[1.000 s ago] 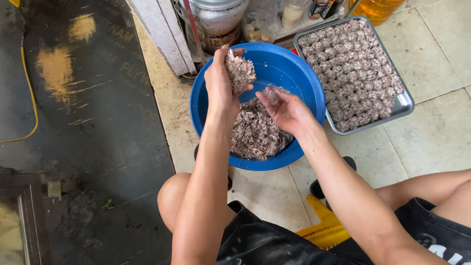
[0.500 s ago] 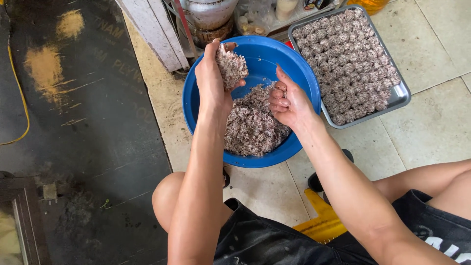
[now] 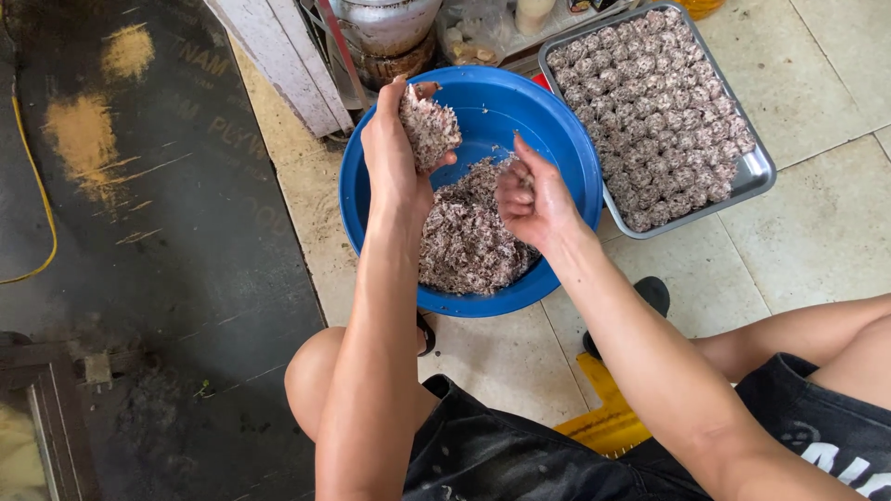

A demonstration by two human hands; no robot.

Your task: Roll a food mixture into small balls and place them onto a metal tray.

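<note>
Tiled floor [image 3: 817,232] under everything, pale and a bit dirty, with a dark mat [image 3: 158,260] off to the left. Sat low on the floor, knees up, over a blue bowl [image 3: 362,223]. Held a lump [image 3: 429,128] of the mix in the left hand [image 3: 394,158], fingers curled round it, high over the bowl's far side. Closed the right hand [image 3: 531,199] loosely round a small bit, fingers bent in, thumb up; hard to see how much was inside. Kept both hands apart, not touching.

Left a big heap of mix [image 3: 469,237] in the bowl, pink and white and crumbly, lying against the near wall. Filled the metal tray [image 3: 756,172] just beside the bowl, on the right, with balls [image 3: 659,111] in tight rows, nearly edge to edge. Looked well along, then: lots of balls made, hardly any room left on the tray. Still had plenty of mix to go, maybe more than the tray could take. Stood a big pot [image 3: 385,28] behind the bowl, near a white post [image 3: 278,60].
</note>
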